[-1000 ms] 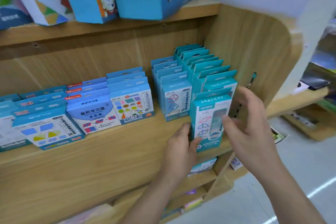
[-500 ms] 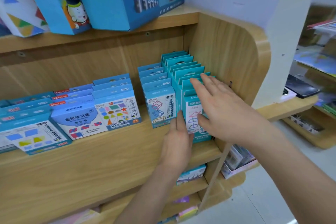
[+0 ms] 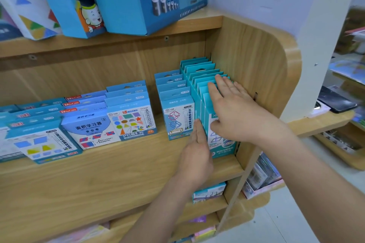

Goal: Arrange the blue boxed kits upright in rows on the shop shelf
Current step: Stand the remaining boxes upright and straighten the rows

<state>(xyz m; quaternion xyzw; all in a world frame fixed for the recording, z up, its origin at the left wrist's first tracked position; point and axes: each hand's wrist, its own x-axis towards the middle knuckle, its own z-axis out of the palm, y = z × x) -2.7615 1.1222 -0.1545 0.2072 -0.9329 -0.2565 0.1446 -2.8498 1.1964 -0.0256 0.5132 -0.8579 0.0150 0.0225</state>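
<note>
Neatly, flat teal cardboard kits stand upright in one row at the right end of the wooden shelf, beside its rounded side panel. The right hand covers the front boxes, fingers straight, slightly apart; the left hand presses their left side, fingers together.

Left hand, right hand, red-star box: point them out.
left hand [image 3: 196, 150], head view, back of the hand
right hand [image 3: 233, 112], head view, back of the hand
red-star box [image 3: 132, 122], head view, printed front
</note>
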